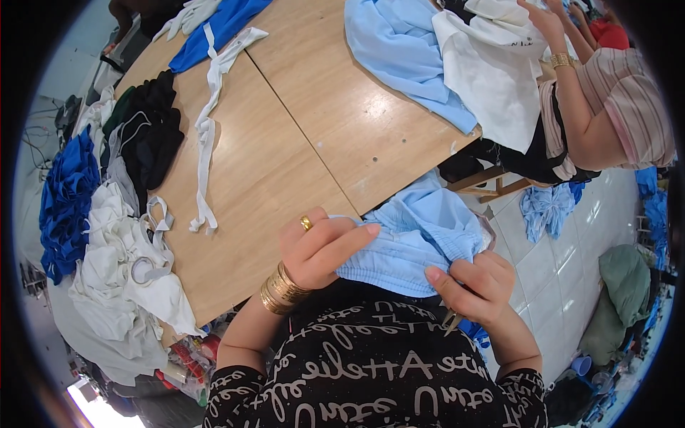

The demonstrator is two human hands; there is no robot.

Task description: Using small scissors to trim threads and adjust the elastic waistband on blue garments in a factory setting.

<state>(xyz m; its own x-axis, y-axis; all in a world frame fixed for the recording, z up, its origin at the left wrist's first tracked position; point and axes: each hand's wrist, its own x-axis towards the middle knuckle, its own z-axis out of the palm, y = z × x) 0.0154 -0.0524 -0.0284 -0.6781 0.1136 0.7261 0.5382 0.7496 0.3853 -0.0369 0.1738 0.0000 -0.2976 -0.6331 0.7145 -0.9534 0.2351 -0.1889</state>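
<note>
I have one light-blue elasticated garment point(401, 246) at the near edge of the bench point(278, 164), its gathered band running left to right between two hands, both touching it. The left hand point(314, 253) pinches its left end; the right hand point(479, 285) pinches the other, one pair of metal snips point(450, 324) poking out below; one white fabric strip point(205, 135) lies beyond.

At the near edge of the wooden table point(285, 157), a light-blue garment point(407, 251) is pinched by the left hand point(317, 251) and the right hand point(472, 285). A white strip point(205, 135) is stretched along the table's left half. White cloth point(107, 278) is heaped at the table's left edge; at its right edge, a white garment point(492, 71) is draped before a co-worker point(592, 114).
</note>
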